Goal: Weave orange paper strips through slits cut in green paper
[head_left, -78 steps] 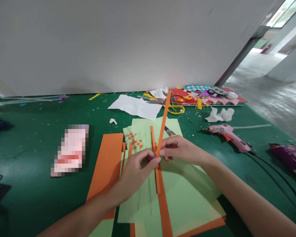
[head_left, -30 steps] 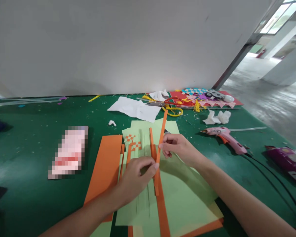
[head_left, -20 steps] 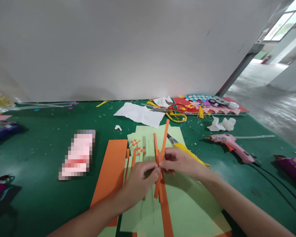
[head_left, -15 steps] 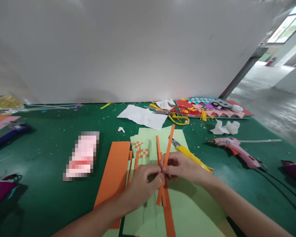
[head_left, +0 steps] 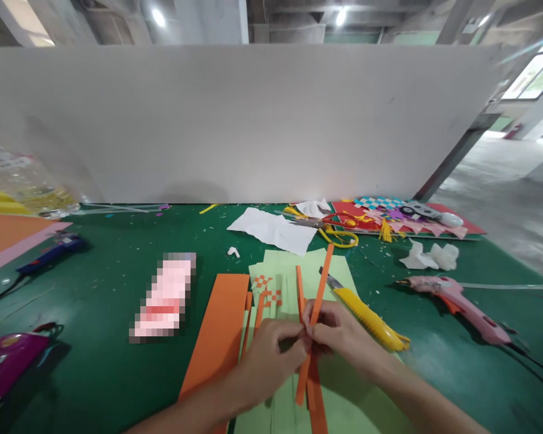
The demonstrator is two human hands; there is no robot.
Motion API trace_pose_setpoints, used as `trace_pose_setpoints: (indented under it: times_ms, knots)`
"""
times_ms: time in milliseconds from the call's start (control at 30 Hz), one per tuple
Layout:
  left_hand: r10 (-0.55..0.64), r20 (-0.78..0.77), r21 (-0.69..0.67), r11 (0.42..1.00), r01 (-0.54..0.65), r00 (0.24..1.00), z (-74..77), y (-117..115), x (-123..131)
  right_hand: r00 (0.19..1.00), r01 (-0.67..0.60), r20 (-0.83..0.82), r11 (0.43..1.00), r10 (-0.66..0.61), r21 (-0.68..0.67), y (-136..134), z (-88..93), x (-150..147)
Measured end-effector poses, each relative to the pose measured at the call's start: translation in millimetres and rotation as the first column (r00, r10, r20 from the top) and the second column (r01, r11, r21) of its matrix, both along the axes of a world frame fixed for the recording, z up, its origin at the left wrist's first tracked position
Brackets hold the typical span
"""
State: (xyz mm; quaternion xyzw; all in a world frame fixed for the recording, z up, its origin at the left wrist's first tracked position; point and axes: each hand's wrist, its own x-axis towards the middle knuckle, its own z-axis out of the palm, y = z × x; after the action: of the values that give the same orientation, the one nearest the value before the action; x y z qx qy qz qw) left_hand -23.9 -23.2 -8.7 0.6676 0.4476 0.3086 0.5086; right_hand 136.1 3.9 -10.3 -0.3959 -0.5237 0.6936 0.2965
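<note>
Close together over light green paper (head_left: 344,392), my left hand (head_left: 278,355) and my right hand (head_left: 337,328) both pinch an orange paper strip (head_left: 322,280) that slants up and away from me. Another orange strip (head_left: 300,283) stands just left of it, and a wider one (head_left: 315,398) lies beneath. The fingertips meet, so exactly where each strip is held is hidden. Left of my hands are an orange sheet (head_left: 219,325), narrow green strips and small orange-and-green checkered woven pieces (head_left: 271,296). A yellow utility knife (head_left: 373,319) lies beside my right hand on the green paper.
A pink glue gun (head_left: 461,307) lies at right, crumpled tissue (head_left: 429,255) behind it. Scissors (head_left: 339,229) and a torn white sheet (head_left: 271,229) lie at the back, before a grey panel (head_left: 253,120). Left are a blue tool (head_left: 52,253), a purple tool (head_left: 13,364) and a blurred pink item (head_left: 165,298).
The view has tilted up, so the table sits lower and the ceiling shows above the panel. Both hands still pinch the strip, whose near end has shifted slightly.
</note>
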Motion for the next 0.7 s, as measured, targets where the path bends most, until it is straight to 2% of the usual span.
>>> trace_pose_setpoints:
  times_ms: [333,533,700]
  knots:
    - [0.015,-0.056,0.003,1.000,-0.015,0.998,-0.7,-1.2,-0.2,0.999,0.039,0.023,0.995,-0.041,0.089,2.7,0.2,8.9]
    - [-0.027,0.012,0.018,0.999,0.026,1.000,4.4,-3.9,1.9,0.999,-0.043,-0.003,0.995,0.043,0.087,-0.8,3.4,5.5]
    - [-0.032,-0.001,0.001,1.000,0.032,1.000,-0.1,-2.9,-0.3,0.994,-0.111,0.024,0.991,0.109,0.071,-0.9,-0.9,7.1]
